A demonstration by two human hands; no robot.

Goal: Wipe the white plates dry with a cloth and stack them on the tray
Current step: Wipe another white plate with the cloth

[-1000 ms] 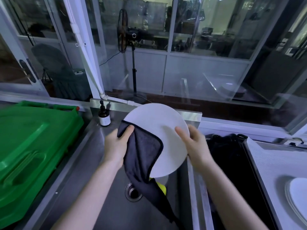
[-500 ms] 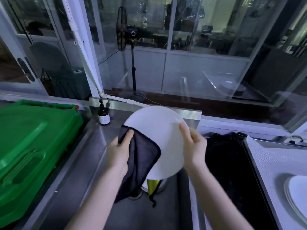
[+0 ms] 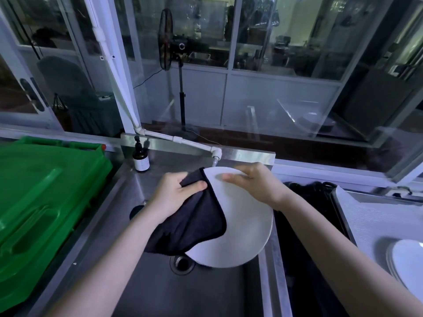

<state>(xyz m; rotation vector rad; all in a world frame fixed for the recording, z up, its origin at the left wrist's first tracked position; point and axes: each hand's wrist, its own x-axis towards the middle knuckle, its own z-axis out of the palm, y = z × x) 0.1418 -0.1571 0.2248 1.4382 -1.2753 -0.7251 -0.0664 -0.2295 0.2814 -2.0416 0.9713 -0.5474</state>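
Plate (image 3: 246, 227) is held tilted over the sink (image 3: 160, 294), its lower edge just above the drain (image 3: 182, 263) and its top rim close under the tap (image 3: 215, 156). My left hand (image 3: 176, 193) pinches the cloth (image 3: 190, 223) between thumb and fingers against the plate's left side, and the cloth drapes over much of the face. My right hand (image 3: 256, 184) clamps the top rim, thumb on the face and the other fingers curled over the edge. I judge the wiping to be under way, with the right half of the face not yet covered. The main risk is the grip: one hand holds a probably wet rim, so a firm push from the cloth could twist the plate loose and drop it onto the steel. Lifting it carelessly could knock the rim on the tap. The tray (image 3: 370, 216) lies to the right, with a stack (image 3: 407, 259) of plates on it, so the carry crosses a dark gap, and a damp plate could slip there.
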